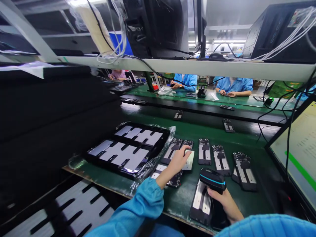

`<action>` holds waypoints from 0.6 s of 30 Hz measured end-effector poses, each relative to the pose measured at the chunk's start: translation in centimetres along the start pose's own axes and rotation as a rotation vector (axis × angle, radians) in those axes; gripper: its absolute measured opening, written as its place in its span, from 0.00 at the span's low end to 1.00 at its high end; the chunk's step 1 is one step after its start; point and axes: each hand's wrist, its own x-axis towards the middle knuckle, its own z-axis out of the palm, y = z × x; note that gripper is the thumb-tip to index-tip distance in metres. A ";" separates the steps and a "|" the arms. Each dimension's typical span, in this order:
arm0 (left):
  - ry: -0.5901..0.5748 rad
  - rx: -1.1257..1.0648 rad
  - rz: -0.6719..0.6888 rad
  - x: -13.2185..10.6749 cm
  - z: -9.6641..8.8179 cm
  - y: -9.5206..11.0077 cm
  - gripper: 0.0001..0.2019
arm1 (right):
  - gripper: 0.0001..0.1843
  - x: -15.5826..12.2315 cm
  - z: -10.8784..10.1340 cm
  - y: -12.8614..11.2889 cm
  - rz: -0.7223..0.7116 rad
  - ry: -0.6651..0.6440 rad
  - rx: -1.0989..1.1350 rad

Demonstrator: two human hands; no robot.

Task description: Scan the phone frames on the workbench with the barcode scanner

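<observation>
Phone frames (204, 151) lie in a loose row across the green bench mat (187, 128) at the centre of the picture. At centre left, a black tray (128, 148) in clear wrap holds silvery plates. Just right of it, the left hand (178, 161), in a blue sleeve, reaches over the nearest frames, its fingertips pressed on a pale plate (189, 161) lying atop one of them; the hand is not closed around anything. Lower right of centre, the right hand (223, 200) grips a black barcode scanner (212, 179) with a blue stripe, its head poised above another frame (201, 204) at the bench's near edge. Far right, a monitor (298, 154) tilts inward. Across the upper middle, blue-coated workers (233, 85) sit at a facing bench.
</observation>
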 end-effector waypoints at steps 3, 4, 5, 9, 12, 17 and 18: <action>-0.133 -0.166 -0.001 -2.3 1.0 -0.5 0.16 | 0.22 0.6 -0.3 -1.2 -0.030 -0.076 0.081; -0.206 -0.250 -0.003 -3.4 1.8 -0.5 0.16 | 0.21 1.0 -0.4 -1.8 -0.043 -0.116 0.126; -0.280 -0.329 -0.007 -4.5 2.7 -0.4 0.16 | 0.21 1.3 -0.5 -2.4 -0.044 -0.156 0.160; -0.421 -0.484 0.012 -8.1 6.2 1.3 0.13 | 0.21 2.7 -0.6 -3.7 0.024 -0.192 0.160; -0.373 -0.427 0.112 -8.5 6.7 2.0 0.11 | 0.18 3.5 -0.5 -3.4 0.042 -0.177 0.206; -0.283 -0.042 0.277 -9.5 6.2 0.7 0.19 | 0.19 3.1 -1.1 -3.0 0.027 -0.126 0.252; -0.264 0.014 0.249 -10.2 6.5 0.4 0.23 | 0.20 2.4 -1.4 -2.9 0.003 -0.084 0.250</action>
